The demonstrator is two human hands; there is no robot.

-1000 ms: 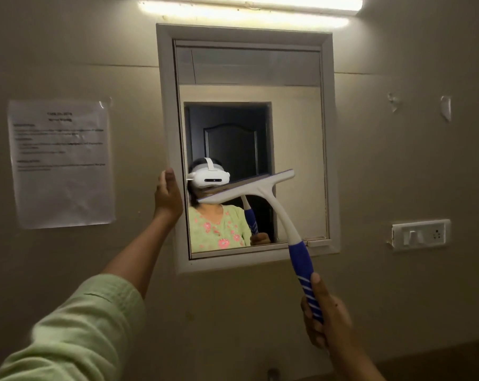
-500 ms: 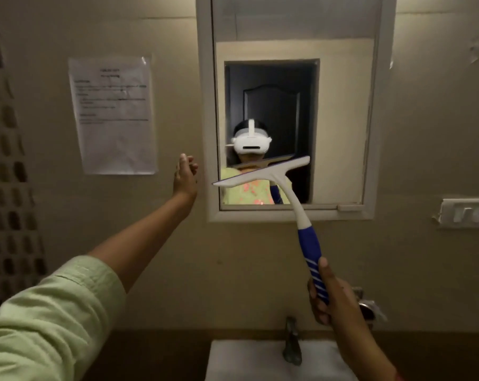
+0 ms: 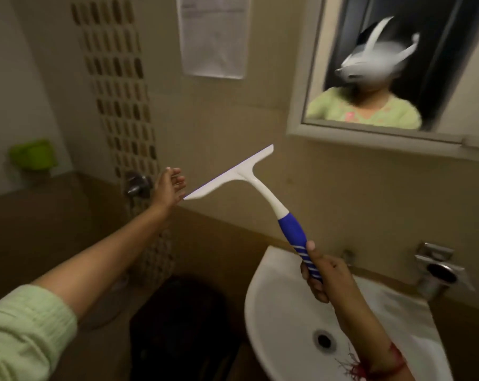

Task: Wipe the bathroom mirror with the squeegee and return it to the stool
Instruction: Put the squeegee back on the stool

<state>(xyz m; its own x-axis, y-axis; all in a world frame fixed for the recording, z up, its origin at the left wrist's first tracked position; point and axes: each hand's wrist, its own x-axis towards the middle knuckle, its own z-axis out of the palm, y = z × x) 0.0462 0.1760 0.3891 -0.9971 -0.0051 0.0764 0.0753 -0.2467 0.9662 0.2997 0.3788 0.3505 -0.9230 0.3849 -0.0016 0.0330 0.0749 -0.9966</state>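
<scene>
My right hand (image 3: pixel 326 276) grips the blue striped handle of the squeegee (image 3: pixel 249 177). Its white blade points up and left and hangs in the air below the mirror, off the glass. The white-framed mirror (image 3: pixel 301 78) is at the upper right. My left hand (image 3: pixel 168 185) reaches out in front of the wall, fingers loosely spread and holding nothing, with the blade's left tip just beside it. A dark, dim shape (image 3: pixel 180 320) stands on the floor left of the sink; I cannot tell if it is the stool.
A white sink (image 3: pixel 276 312) with a drain lies under my right arm, and a metal tap (image 3: pixel 436 270) stands at its right. On the wall hang a paper notice (image 3: pixel 213 37), a wall tap (image 3: pixel 136 182) and a green holder (image 3: pixel 32 154). A patterned tile strip runs down the wall.
The view has swung down and left, so the mirror now sits at the upper right. The squeegee has come off the mirror and lowered. My left hand has left the mirror frame and dropped.
</scene>
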